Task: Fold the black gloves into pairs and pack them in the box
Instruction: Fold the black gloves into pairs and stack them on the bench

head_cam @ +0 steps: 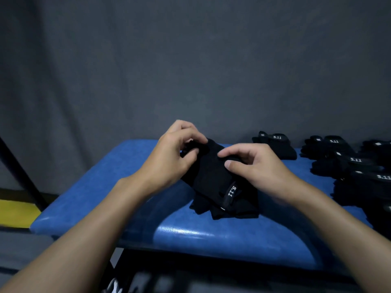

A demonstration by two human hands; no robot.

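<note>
Presently a pair of gloves (pixel 213 178) at frame centre on the blue bench (pixel 110 187) is pinched by the left hand (pixel 171 157) and right hand (pixel 256 166); folding seems underway, and packing needs a box, none visible.

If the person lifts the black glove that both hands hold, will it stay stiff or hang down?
Probably floppy: the black glove creases and bends between the left hand and right hand, so its free end would likely droop. It looks like thin fabric, so probably light. Being soft and flat, it should not roll.
</note>
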